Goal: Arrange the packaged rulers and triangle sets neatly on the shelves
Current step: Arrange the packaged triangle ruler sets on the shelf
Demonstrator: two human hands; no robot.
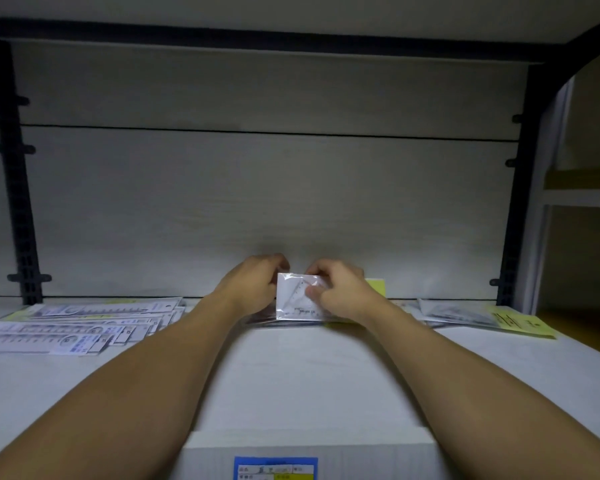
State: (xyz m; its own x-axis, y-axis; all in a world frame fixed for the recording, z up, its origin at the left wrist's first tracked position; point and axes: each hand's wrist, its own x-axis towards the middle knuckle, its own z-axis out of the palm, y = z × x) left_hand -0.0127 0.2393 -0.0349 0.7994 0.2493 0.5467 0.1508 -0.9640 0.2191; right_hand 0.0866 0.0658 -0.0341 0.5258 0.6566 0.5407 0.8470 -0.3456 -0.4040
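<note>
A clear packaged triangle set point(297, 299) stands tilted up at the back middle of the white shelf point(309, 375), held between both hands. My left hand point(253, 282) grips its left edge and my right hand point(340, 289) pinches its right side, thumb on the front. It rests on a low stack of similar packages point(284, 322). Several packaged rulers point(77, 323) lie fanned out flat at the left. More packaged sets point(465, 315) with yellow cards lie at the right.
The shelf's back panel point(257, 202) rises just behind my hands. Black uprights point(18, 202) flank the bay. A blue and yellow price label point(275, 468) sits on the front edge. A yellow card point(376, 287) shows behind my right hand. Another shelf unit point(586, 195) stands right.
</note>
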